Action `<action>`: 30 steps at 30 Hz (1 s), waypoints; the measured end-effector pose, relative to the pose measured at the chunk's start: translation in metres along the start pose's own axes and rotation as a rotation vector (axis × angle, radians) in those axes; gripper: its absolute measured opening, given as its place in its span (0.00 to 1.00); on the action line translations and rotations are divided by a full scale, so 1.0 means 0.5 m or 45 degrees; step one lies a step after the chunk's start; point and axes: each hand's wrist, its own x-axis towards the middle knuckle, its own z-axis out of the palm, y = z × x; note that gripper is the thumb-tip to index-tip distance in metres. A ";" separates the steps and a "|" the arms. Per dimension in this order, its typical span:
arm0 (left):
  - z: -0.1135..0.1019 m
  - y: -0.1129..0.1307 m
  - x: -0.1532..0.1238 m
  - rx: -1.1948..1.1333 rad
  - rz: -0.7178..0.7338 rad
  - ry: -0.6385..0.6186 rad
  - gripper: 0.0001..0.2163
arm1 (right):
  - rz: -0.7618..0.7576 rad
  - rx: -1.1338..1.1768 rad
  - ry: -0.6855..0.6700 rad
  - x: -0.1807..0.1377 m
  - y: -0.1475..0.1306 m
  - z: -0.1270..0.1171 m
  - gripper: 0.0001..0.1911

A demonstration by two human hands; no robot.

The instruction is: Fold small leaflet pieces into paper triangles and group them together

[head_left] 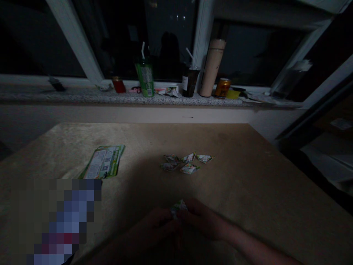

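Low in the dim view, my left hand and my right hand meet over the table, fingers closed on one small folded piece of printed wrapper. It shows white and green; its lower part is hidden by my fingers. Beyond my hands lie several similar folded wrappers with pointed ends, close together. Left of them is a flat stack of green and white printed packets, apart from both hands.
A wooden table fills the lower view. A pixelated patch covers something at lower left. On the granite sill stand a green cup, a dark cup, a tall flask, an orange can and a red jar.
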 end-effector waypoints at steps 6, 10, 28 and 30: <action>0.001 -0.004 -0.002 0.016 -0.011 0.028 0.23 | 0.026 0.061 -0.002 0.003 0.013 -0.001 0.27; 0.002 -0.002 -0.002 0.019 0.003 -0.007 0.23 | 0.024 0.091 -0.038 0.004 0.017 -0.002 0.27; 0.008 0.011 -0.003 0.054 0.058 0.188 0.23 | 0.026 0.084 -0.041 0.004 0.012 -0.005 0.28; 0.010 0.013 0.001 0.076 0.052 0.293 0.22 | 0.014 0.078 -0.047 0.003 0.010 -0.008 0.28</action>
